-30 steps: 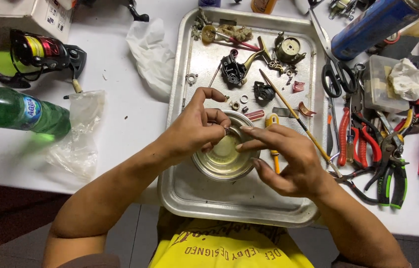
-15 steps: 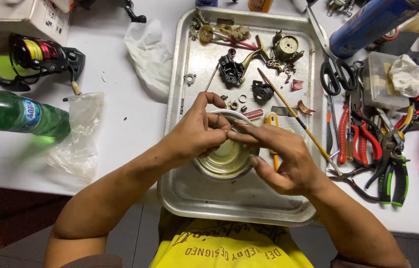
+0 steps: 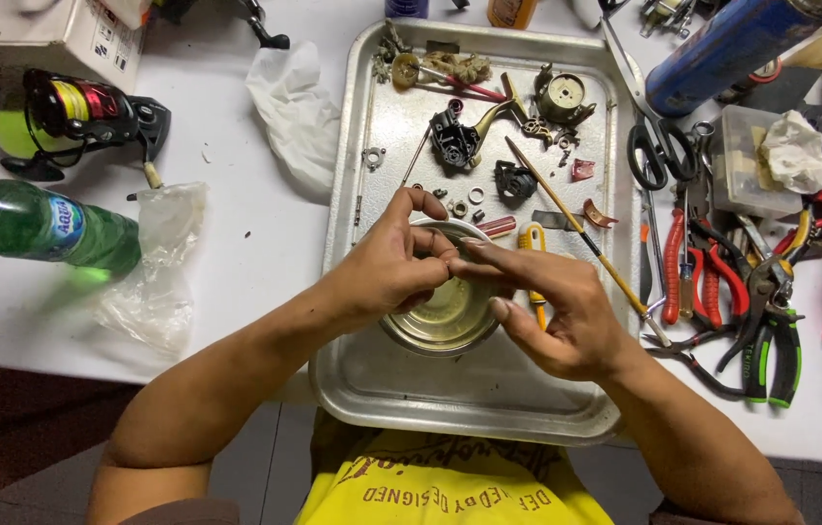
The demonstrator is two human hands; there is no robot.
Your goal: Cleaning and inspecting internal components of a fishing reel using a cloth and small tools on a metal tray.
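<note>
Bowl (image 3: 445, 316), small, round and metal, sits on the near half of our metal tray (image 3: 362, 126), and both our hands meet just above it. Our left hand (image 3: 387, 267) comes in from the left with thumb and fingers curled together, pinched on something too small for us to make out. Our right hand (image 3: 557, 311) comes in from the right, its index and middle fingers stretched flat toward the left fingertips and touching them over the bowl's far rim; we cannot tell whether it grips anything. Just beyond the bowl on the tray lie a few small washers (image 3: 476, 194), a thin brush (image 3: 576, 228) lying diagonally, a yellow-handled tool (image 3: 531, 238) partly under our right fingers, and black and brass reel parts (image 3: 460, 136). A round metal part (image 3: 564, 95) sits near the tray's far right corner. Right of the tray, on the white table (image 3: 236, 243), lie scissors (image 3: 659, 146), red-handled pliers (image 3: 688, 267), green-handled pliers (image 3: 771, 340) and a clear box (image 3: 747, 160) with crumpled tissue on it. A blue can (image 3: 732, 44) lies at the far right. Left of the tray we see a crumpled white bag (image 3: 294, 107), a clear bag (image 3: 153, 272), a green bottle (image 3: 41, 228) on its side and a fishing reel (image 3: 90, 117).
</note>
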